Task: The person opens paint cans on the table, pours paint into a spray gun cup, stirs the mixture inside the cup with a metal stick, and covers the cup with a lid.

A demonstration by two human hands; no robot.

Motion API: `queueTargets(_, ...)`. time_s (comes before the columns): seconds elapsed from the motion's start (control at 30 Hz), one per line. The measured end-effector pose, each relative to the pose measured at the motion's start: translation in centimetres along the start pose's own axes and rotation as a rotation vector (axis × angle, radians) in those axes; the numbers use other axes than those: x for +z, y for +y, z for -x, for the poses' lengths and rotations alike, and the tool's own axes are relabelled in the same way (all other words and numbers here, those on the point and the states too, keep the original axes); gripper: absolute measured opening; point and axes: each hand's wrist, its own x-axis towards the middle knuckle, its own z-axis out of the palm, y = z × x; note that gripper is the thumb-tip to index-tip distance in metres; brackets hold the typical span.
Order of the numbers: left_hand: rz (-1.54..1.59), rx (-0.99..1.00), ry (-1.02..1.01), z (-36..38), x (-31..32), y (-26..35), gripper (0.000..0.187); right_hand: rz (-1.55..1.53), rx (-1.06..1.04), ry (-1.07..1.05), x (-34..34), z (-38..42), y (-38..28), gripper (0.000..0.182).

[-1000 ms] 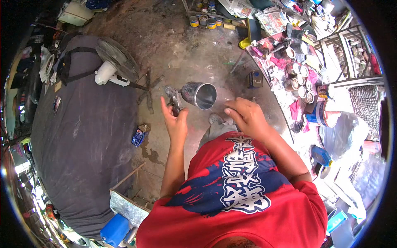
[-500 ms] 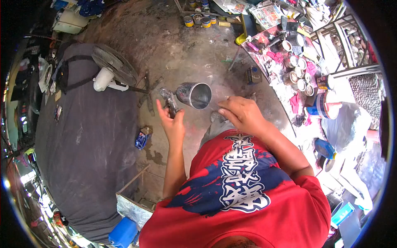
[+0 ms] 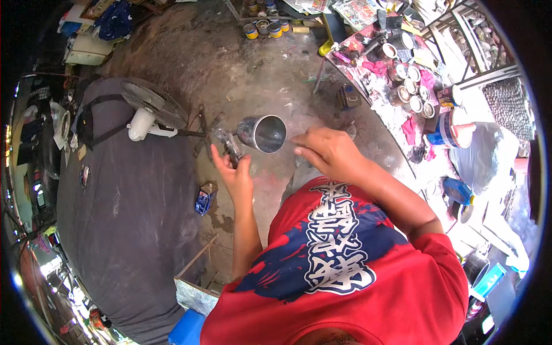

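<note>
My left hand (image 3: 234, 175) is wrapped round the grip of a spray gun (image 3: 230, 146), with its index finger stretched along one side. The gun carries a metal cup (image 3: 253, 131) without a lid. The cup is tilted, its round mouth facing up and towards my right hand. Its inside looks grey and wet. Just right of the cup's rim, my right hand (image 3: 330, 149) has thumb and index finger drawn close together in a pinch. Whatever is between those fingertips is too small to make out. Both hands are held above the concrete floor.
A fan (image 3: 150, 109) stands by a dark cloth-covered bulk (image 3: 126, 213) on the left. On the right, a cluttered table (image 3: 374, 95) holds several cans and pink rags. A dark can (image 3: 347, 98) and a blue container (image 3: 204, 200) stand on the floor.
The whole view has shifted slightly. My right hand has moved a little left and up, staying beside the cup's mouth. My left hand keeps its hold on the spray gun.
</note>
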Motion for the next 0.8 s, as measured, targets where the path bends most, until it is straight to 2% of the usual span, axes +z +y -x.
queueTargets(0.1, -0.012, -0.012, 0.001, 0.0, -0.1, 0.3, 0.094, -0.021, -0.041, 0.004, -0.6, 0.1, 0.1, 0.018)
queueTargets(0.2, -0.018, -0.01, 0.004, -0.1, -0.1, 0.5, 0.094, 0.153, -0.074, -0.011, -1.5, -1.0, 1.4, 0.019)
queueTargets(0.3, -0.023, -0.006, -0.006, -0.2, -0.3, 0.1, 0.094, 0.142, -0.081, 0.105, -1.1, -1.9, 1.4, 0.019)
queueTargets(0.4, -0.02, 0.006, -0.019, -0.3, -0.4, -0.1, 0.093, 0.092, -0.012, 0.096, -0.3, -1.3, 0.9, 0.018)
queueTargets(0.5, -0.017, 0.006, -0.017, -0.2, -0.4, -0.2, 0.093, -0.089, 0.025, 0.093, 1.0, 0.1, 0.4, 0.018)
queueTargets(0.6, -0.002, -0.017, -0.019, -0.1, -0.5, -0.6, 0.092, -0.08, 0.046, 0.048, -0.1, 0.5, -0.2, 0.018)
queueTargets(0.8, -0.001, -0.067, -0.028, 0.3, -0.2, -1.1, 0.09, 0.094, 0.003, 0.056, -0.9, -1.3, 1.8, 0.016)
